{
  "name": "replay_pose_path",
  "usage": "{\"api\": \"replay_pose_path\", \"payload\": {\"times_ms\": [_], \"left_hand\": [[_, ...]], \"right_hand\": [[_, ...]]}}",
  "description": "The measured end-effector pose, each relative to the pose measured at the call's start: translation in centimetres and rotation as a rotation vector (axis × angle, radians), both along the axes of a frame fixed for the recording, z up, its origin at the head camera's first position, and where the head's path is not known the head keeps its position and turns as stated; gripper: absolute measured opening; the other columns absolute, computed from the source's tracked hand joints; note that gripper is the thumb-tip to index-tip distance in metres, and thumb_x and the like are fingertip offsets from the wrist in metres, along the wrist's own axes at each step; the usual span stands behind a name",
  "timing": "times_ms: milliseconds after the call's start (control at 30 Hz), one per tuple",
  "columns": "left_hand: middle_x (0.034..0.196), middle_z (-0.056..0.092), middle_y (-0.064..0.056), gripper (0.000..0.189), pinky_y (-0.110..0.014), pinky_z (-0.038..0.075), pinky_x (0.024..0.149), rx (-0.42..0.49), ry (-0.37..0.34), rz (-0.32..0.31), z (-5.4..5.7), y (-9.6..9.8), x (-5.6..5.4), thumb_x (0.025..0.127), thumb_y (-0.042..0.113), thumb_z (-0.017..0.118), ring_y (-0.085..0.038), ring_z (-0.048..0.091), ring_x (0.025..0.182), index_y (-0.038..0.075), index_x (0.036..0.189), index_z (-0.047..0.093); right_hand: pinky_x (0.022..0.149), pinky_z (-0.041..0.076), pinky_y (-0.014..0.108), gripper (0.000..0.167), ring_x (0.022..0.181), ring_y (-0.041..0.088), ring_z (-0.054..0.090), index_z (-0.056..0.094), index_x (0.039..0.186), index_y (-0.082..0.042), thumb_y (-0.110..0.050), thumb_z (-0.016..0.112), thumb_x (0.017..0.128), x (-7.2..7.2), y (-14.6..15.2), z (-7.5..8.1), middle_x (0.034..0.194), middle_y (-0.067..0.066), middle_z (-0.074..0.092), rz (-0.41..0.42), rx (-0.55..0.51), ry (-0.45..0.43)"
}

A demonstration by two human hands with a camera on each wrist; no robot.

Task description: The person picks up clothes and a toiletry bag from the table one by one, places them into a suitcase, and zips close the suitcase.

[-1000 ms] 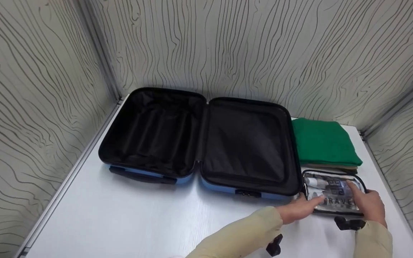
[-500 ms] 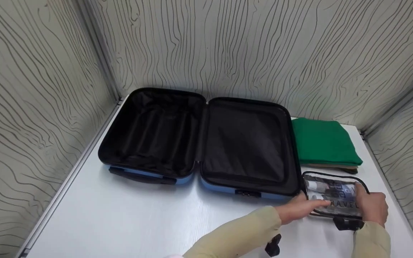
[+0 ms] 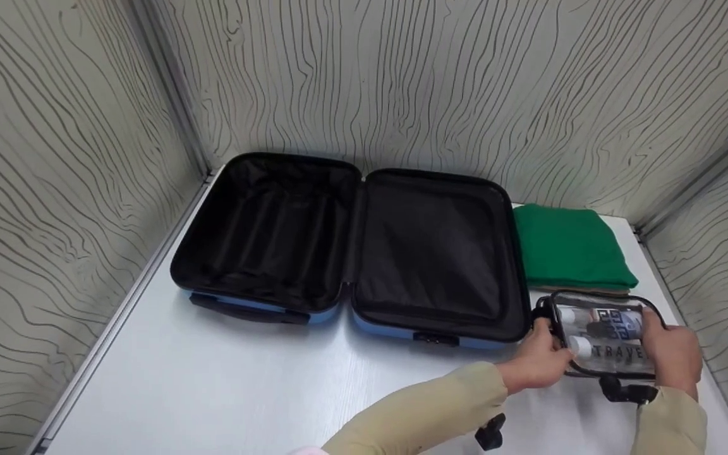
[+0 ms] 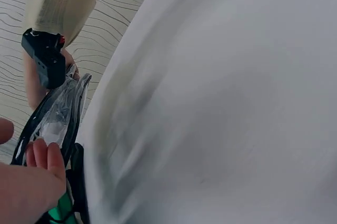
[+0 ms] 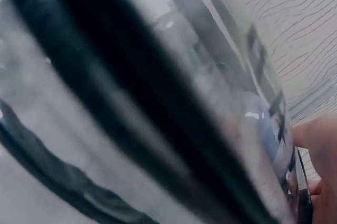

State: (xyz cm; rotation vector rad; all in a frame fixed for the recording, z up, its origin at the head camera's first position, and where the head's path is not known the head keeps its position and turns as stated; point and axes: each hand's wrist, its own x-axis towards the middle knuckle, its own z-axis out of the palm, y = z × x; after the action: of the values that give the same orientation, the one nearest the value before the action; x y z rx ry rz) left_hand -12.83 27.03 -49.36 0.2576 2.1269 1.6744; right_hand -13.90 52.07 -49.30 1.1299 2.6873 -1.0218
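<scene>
A clear toiletry pouch (image 3: 613,366) with black piping and "TRAVEL" lettering is held at the front right, several small bottles showing inside it. My left hand (image 3: 541,361) grips its left end, fingers against the side in the left wrist view, where the hand (image 4: 34,184) shows at the lower left. On the right end, my right hand (image 3: 677,354) holds the pouch with the thumb over its top. Up close in the right wrist view, the pouch's blurred black edge (image 5: 158,103) hides most of that grip; part of the hand (image 5: 324,145) shows at the right.
A blue suitcase (image 3: 433,253) with black lining lies spread open left of the pouch. Behind the pouch, a folded green cloth (image 3: 572,249) tops a small stack. The white table (image 3: 225,379) extends across the front, with patterned panels (image 3: 389,82) around it.
The pouch has come up slightly and shifted right, tilting a little. My left hand has closed around its left end, and my right hand has moved right with it.
</scene>
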Motion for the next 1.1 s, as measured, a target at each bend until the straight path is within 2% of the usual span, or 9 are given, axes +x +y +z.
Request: {"api": "replay_pose_path", "payload": {"times_ms": [133, 300, 400, 567, 767, 1000, 1100], "left_hand": [[0.079, 0.051, 0.008, 0.043, -0.023, 0.045, 0.067, 0.010, 0.033, 0.066, 0.9, -0.1, -0.2, 0.098, 0.011, 0.068, -0.006, 0.050, 0.069, 0.014, 0.136, 0.049], [0.080, 0.051, 0.011, 0.038, -0.022, 0.046, 0.069, 0.033, 0.060, 0.123, 1.8, -1.0, -0.9, 0.099, 0.016, 0.068, -0.004, 0.050, 0.070, 0.014, 0.135, 0.055], [0.081, 0.052, 0.011, 0.037, -0.021, 0.047, 0.069, 0.063, 0.078, 0.140, 2.2, -1.7, -1.6, 0.099, 0.017, 0.068, -0.004, 0.052, 0.072, 0.012, 0.134, 0.056], [0.082, 0.053, 0.011, 0.038, -0.021, 0.047, 0.071, 0.083, 0.113, 0.151, 3.1, -2.8, -2.7, 0.100, 0.017, 0.068, -0.004, 0.053, 0.073, 0.009, 0.135, 0.057], [0.082, 0.053, 0.010, 0.038, -0.021, 0.047, 0.072, 0.085, 0.111, 0.203, 3.7, -3.5, -3.9, 0.098, 0.013, 0.069, -0.004, 0.052, 0.073, 0.006, 0.134, 0.059], [0.079, 0.054, 0.010, 0.037, -0.020, 0.046, 0.075, 0.104, 0.143, 0.251, 4.4, -4.6, -5.1, 0.097, 0.016, 0.071, -0.005, 0.052, 0.072, 0.005, 0.131, 0.062], [0.085, 0.052, 0.011, 0.031, -0.020, 0.043, 0.079, 0.084, 0.196, 0.271, 4.7, -5.3, -5.6, 0.096, 0.020, 0.072, -0.004, 0.049, 0.081, 0.008, 0.124, 0.066]], "right_hand": [[0.094, 0.041, 0.062, 0.092, 0.117, 0.055, 0.046, 0.033, 0.144, 0.020, -0.061, 0.026, 0.101, -0.2, -0.2, 0.9, 0.136, 0.045, 0.037, 0.033, -0.010, -0.013], [0.078, 0.046, 0.050, 0.088, 0.098, 0.046, 0.055, 0.036, 0.143, 0.019, -0.059, 0.030, 0.102, -0.2, -1.1, 2.1, 0.127, 0.042, 0.045, 0.057, 0.010, 0.037], [0.072, 0.044, 0.043, 0.084, 0.096, 0.042, 0.055, 0.039, 0.140, 0.019, -0.056, 0.032, 0.103, -0.3, -1.7, 2.7, 0.124, 0.040, 0.048, 0.064, 0.028, 0.082], [0.075, 0.044, 0.045, 0.080, 0.099, 0.043, 0.054, 0.041, 0.141, 0.019, -0.052, 0.032, 0.104, -0.8, -2.6, 3.8, 0.125, 0.038, 0.050, 0.065, 0.032, 0.137], [0.086, 0.041, 0.052, 0.081, 0.116, 0.047, 0.046, 0.037, 0.146, 0.016, -0.053, 0.034, 0.104, -1.1, -3.5, 4.9, 0.133, 0.037, 0.046, 0.059, -0.015, 0.165], [0.074, 0.043, 0.036, 0.080, 0.108, 0.036, 0.050, 0.037, 0.147, 0.014, -0.052, 0.038, 0.103, -1.4, -5.0, 5.4, 0.137, 0.032, 0.047, 0.060, -0.019, 0.225], [0.072, 0.043, 0.033, 0.078, 0.106, 0.033, 0.050, 0.038, 0.147, 0.013, -0.052, 0.040, 0.103, -1.6, -5.6, 5.5, 0.139, 0.031, 0.047, 0.062, -0.027, 0.247]]}}
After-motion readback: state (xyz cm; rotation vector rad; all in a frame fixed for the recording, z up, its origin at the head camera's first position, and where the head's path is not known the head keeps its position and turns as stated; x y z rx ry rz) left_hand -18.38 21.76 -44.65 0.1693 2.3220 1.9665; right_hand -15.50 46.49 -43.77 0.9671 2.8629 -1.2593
